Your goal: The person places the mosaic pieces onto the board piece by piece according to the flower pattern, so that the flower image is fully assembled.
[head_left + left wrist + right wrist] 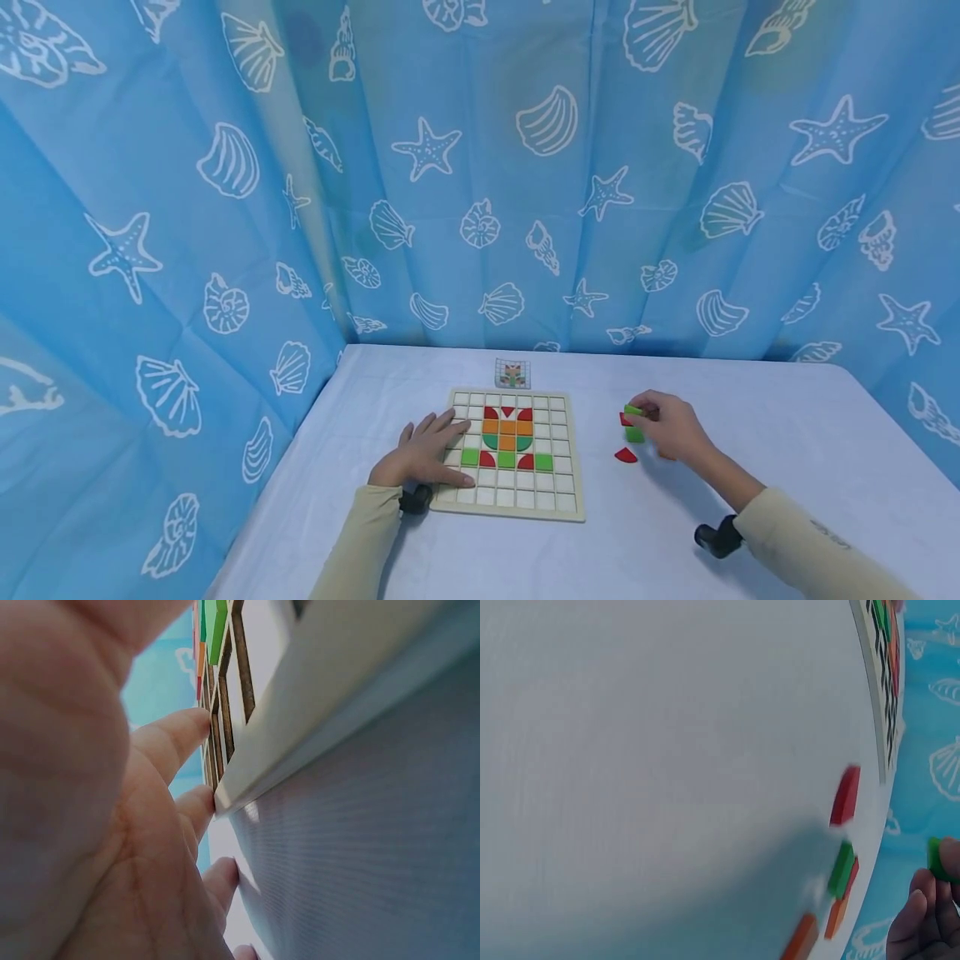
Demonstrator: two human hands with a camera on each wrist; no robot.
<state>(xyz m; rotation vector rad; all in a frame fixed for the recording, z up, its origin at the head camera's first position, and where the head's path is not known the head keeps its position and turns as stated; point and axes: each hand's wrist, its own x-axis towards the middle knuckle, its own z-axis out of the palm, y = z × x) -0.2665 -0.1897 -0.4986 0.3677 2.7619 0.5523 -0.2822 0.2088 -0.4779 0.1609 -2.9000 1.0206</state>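
Note:
A square wooden grid board (517,518) lies on the table, with red, orange and green pieces set in its middle cells. My left hand (423,454) rests on its left edge, fingers spread and fairly straight; in the left wrist view the fingertips (196,724) touch the frame. To the right of the board, my right hand (671,425) pinches a green tile (632,410) above the loose pieces. That green tile (934,859) also shows between thumb and fingers in the right wrist view. Below it lie another green tile (634,435) and a red quarter-circle piece (626,456).
A small pattern card (513,373) lies behind the board. Orange pieces (801,939) lie near the green one in the right wrist view. A blue shell-print curtain (480,167) hangs behind and left of the white table (600,550).

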